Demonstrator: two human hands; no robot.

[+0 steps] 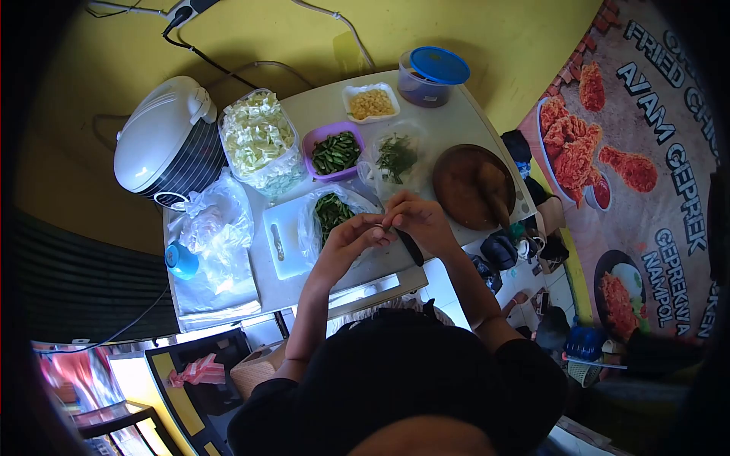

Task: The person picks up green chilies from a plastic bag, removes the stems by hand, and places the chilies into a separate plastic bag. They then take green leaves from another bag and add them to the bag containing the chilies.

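Note:
Both of my hands meet over the front of the table. My left hand has its fingers bent and pinched at something small that I cannot make out. The fingers of my right hand close at the same spot. A dark knife handle slants down below my right hand, and its blade is hidden. Just behind my left hand, green chilies lie in a clear plastic bag, beside a white cutting board. A purple bowl of green chilies stands farther back, next to a bag of green leaves.
On the table are a rice cooker, a container of chopped cabbage, a tray of yellow pieces, a blue-lidded tub, a brown mortar with pestle, plastic bags and a blue cup.

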